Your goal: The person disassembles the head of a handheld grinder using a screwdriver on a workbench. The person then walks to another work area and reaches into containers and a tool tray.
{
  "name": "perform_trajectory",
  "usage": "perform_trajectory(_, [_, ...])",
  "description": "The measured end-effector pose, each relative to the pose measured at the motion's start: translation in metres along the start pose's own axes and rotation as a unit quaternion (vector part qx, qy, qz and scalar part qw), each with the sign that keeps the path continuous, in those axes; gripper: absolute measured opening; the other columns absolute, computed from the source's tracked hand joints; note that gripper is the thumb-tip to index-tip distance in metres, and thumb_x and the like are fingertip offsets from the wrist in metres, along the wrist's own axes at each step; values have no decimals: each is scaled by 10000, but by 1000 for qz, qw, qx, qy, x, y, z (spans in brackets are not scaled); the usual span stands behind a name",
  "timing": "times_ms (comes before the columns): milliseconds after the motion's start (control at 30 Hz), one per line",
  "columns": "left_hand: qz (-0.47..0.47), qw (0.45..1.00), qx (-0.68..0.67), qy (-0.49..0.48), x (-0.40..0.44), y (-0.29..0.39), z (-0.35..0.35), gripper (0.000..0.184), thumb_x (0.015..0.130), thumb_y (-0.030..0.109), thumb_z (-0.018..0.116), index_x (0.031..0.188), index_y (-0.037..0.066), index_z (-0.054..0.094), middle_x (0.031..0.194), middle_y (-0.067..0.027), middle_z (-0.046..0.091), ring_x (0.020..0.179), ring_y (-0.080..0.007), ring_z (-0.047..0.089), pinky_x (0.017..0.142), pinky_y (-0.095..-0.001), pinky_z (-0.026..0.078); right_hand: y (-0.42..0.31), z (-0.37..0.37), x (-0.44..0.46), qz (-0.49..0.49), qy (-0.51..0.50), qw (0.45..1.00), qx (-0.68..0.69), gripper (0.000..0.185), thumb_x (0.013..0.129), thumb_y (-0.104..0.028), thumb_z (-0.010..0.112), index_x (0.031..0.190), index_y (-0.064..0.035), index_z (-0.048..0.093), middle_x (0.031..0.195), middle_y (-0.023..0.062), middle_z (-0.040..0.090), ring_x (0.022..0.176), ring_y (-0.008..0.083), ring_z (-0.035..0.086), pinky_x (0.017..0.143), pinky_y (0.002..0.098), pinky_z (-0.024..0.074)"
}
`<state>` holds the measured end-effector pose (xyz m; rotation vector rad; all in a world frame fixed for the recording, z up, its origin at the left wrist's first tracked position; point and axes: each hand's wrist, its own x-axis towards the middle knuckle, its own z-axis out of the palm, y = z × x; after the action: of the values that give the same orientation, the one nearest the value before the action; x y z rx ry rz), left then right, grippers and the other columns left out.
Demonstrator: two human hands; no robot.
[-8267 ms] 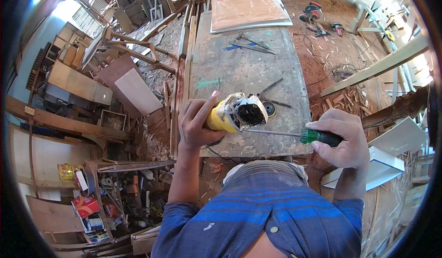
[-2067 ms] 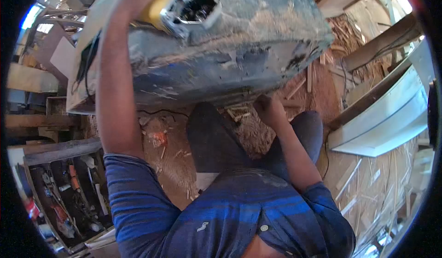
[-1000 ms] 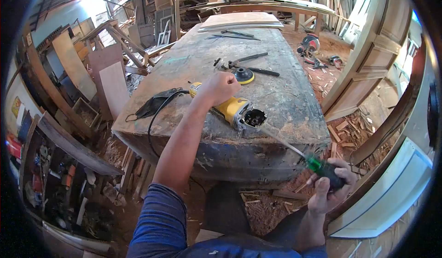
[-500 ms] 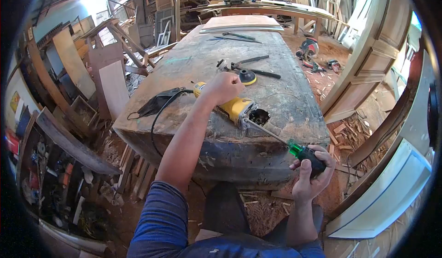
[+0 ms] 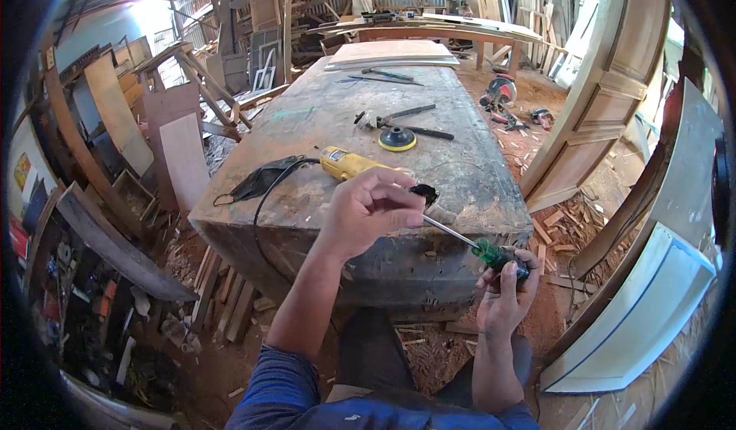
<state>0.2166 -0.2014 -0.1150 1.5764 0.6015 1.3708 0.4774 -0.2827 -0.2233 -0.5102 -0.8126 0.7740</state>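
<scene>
My right hand [image 5: 504,292] is wrapped around the green and black handle of a screwdriver [image 5: 487,252], whose metal shaft points up and left. At the shaft's tip, my left hand [image 5: 372,211] has thumb and fingers pinched together; whatever is between them is hidden or too small to name. Behind that hand a yellow corded angle grinder [image 5: 345,161] lies at the bench's near edge. Its head end, partly covered by my fingers, shows a dark opening [image 5: 425,194]. A round black pad with a yellow rim [image 5: 398,139] rests beyond the grinder.
The worn bench [image 5: 307,131] also carries a black cloth mask [image 5: 264,178], a hammer-like tool [image 5: 410,113], more hand tools and stacked boards [image 5: 395,52]. A panelled door [image 5: 606,108] stands at right. Power tools [image 5: 502,92] and wood scraps lie on the floor.
My left hand has moved from over the grinder's body toward me, to the screwdriver's tip. The screwdriver has shifted slightly left in my right hand.
</scene>
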Motion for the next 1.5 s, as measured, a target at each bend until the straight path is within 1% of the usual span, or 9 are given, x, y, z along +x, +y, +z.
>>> perform_trajectory(267, [-20,981,-175,86,-42,-30,3,401,927,-20,868,1289,-33,696,1061,-205,827,943,-240,823,827,-372,696,-4,2,-20,54,24,998,19,231,1151,-139,603,1361,-61,545,1278,158,658,789,171,671,627,310,607])
perform_trajectory(367, [-4,991,-50,122,-54,-37,-20,393,920,36,892,1271,-6,721,1096,-174,831,962,-251,820,783,-383,676,-2,1,-25,54,30,998,14,231,1148,-128,602,1362,-61,546,1276,159,653,791,171,674,624,315,611])
perform_trajectory(400, [21,979,110,173,-56,-35,-31,369,925,55,893,1257,16,734,1080,-157,831,952,-235,819,782,-375,667,-2,-1,-26,45,35,998,8,231,1147,-123,603,1362,-61,546,1275,160,652,793,171,677,623,317,612])
perform_trajectory(533, [43,772,565,287,-56,-12,-75,292,909,178,925,1161,88,806,965,-104,819,834,-211,806,755,-353,617,-4,-14,-22,-11,32,998,-58,255,1128,-87,616,1364,-39,531,1297,186,649,804,183,696,630,335,638])
perform_trajectory(633, [140,739,587,299,-46,-20,-117,183,935,153,897,1081,64,832,917,-123,811,783,-241,795,758,-339,610,-7,-9,-20,-64,8,992,-105,280,1117,-81,633,1369,-26,525,1306,201,649,798,189,699,649,347,654])
perform_trajectory(767, [146,802,519,258,-28,4,-93,107,954,98,866,1049,51,850,990,-115,844,830,-206,806,786,-346,620,-7,0,-14,-71,-6,992,-108,287,1109,-72,649,1367,-24,532,1308,203,655,787,192,700,660,361,663])
perform_trajectory(1000, [147,970,186,57,-40,1,-9,268,871,-2,922,1122,-5,828,1096,-102,846,1104,-178,795,973,-333,634,-7,5,-13,174,50,979,92,222,1145,-201,663,1313,-63,617,1016,58,728,761,136,711,624,305,625])
perform_trajectory(1367, [149,987,56,19,-46,-14,-14,245,986,-52,790,1224,-72,738,1021,-202,813,927,-285,827,887,-445,704,17,-6,-24,365,88,911,171,212,1119,-248,720,1219,-61,728,960,29,750,729,126,678,614,271,571])
perform_trajectory(1500, [104,991,-71,47,-44,-7,-11,369,986,-62,788,1346,-77,705,1054,-184,822,1022,-280,827,891,-381,697,17,-7,-24,363,86,909,183,205,1120,-249,721,1223,-72,723,940,14,727,732,137,687,615,294,582])
